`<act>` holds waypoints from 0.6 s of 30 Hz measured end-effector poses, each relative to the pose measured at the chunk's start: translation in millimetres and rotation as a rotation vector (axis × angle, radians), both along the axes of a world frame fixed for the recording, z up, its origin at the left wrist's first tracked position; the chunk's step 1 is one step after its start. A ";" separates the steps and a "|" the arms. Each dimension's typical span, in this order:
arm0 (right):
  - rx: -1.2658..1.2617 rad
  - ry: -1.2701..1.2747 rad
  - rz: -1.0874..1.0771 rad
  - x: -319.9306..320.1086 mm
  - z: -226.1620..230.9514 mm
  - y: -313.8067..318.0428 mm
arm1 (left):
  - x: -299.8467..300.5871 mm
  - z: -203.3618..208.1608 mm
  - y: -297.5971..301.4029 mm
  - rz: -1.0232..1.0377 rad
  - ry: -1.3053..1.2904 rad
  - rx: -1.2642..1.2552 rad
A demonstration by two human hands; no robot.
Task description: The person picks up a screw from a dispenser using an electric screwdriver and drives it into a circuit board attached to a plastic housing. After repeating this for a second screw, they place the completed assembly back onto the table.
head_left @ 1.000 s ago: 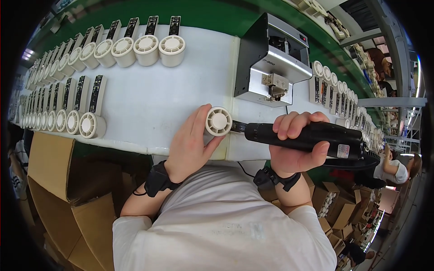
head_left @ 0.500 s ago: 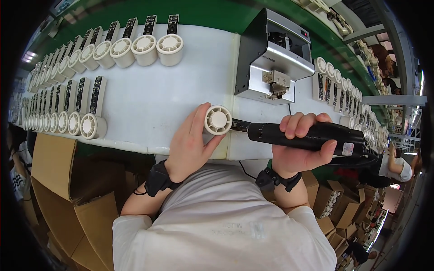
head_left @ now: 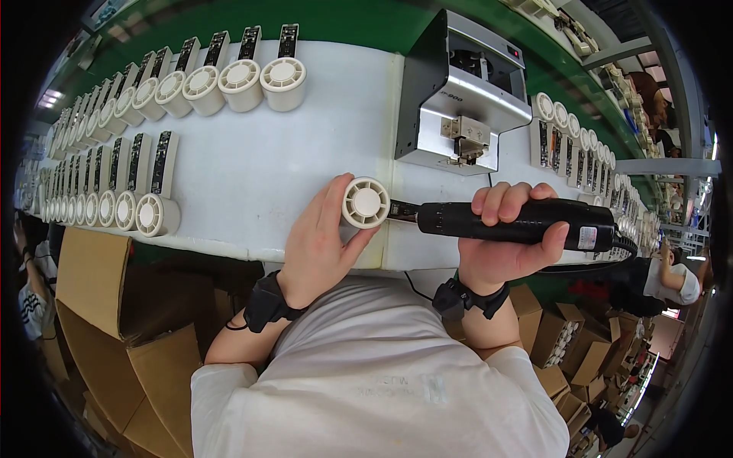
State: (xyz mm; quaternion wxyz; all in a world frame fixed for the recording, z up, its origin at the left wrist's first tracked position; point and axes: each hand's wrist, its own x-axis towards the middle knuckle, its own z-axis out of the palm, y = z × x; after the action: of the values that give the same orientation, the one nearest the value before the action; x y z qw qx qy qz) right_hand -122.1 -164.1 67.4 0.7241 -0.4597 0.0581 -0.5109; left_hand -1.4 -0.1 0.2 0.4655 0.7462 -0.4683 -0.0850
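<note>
In my left hand (head_left: 311, 240) is a white fan-shaped device (head_left: 365, 203), its round, spoked head facing up and fingers closed around its side. A dark circuit board shows on its handle, which points right. My right hand (head_left: 496, 256) grips a black electric screwdriver (head_left: 450, 220) lying nearly level. The screwdriver's tip meets the handle's board area; the exact contact point is too small to make out. Both hands are above the front edge of the white table (head_left: 305, 153).
A silver-grey screw feeder (head_left: 424, 114) stands at the back. Rows of similar white devices (head_left: 283, 84) line the left, with more (head_left: 561, 114) at the right. Open cardboard boxes (head_left: 92, 275) sit below the table. Another person (head_left: 672, 278) is at far right.
The screwdriver's rear end has risen slightly, and the tool has shifted a little left. The left hand's hold on the white device looks unchanged.
</note>
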 end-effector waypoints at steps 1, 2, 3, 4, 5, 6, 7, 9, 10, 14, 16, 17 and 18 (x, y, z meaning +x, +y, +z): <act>-0.001 0.003 0.002 -0.1 -0.1 -0.2 | 0.0 -0.2 -0.1 -0.002 0.004 -0.001; -0.001 0.007 0.003 -0.3 0.0 -0.4 | 0.0 -0.2 -0.3 -0.003 0.008 -0.002; -0.002 0.007 0.002 -0.6 0.2 -0.6 | -0.3 0.0 -0.5 -0.004 0.007 -0.003; -0.001 0.004 0.004 -0.6 0.0 -0.4 | -0.4 -0.1 -0.4 -0.001 0.006 -0.002; -0.001 0.002 0.006 -0.5 -0.1 -0.2 | -0.5 -0.1 -0.4 0.002 0.005 -0.002; -0.001 0.000 0.008 -0.4 -0.1 -0.1 | -0.5 -0.1 -0.4 0.005 0.004 -0.002; -0.002 0.000 0.008 -0.1 0.1 0.2 | -0.5 0.0 -0.4 0.006 0.004 -0.003; -0.017 -0.002 0.019 1.1 1.5 0.9 | -0.3 0.7 -0.6 0.006 -0.001 -0.010; -0.025 -0.003 0.024 1.6 2.2 1.1 | -0.3 0.9 -0.7 0.006 -0.003 -0.014; -0.107 -0.016 0.124 3.8 4.7 1.6 | 0.0 1.0 -0.9 0.005 0.015 -0.015; -0.149 -0.004 0.178 7.5 11.2 0.9 | -0.2 1.7 -0.5 0.007 0.016 -0.022; -0.188 0.007 0.231 9.9 16.0 0.6 | -0.2 2.1 -0.4 0.007 0.015 -0.027; -0.227 0.018 0.284 11.6 20.3 0.8 | -0.3 2.4 -0.2 0.007 0.014 -0.031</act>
State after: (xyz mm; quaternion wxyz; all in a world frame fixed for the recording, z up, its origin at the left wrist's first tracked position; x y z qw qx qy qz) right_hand -110.5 -163.3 87.7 0.7318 -0.5465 -0.0591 -0.4028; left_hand -1.7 -0.3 2.6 0.4807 0.7398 -0.4636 -0.0813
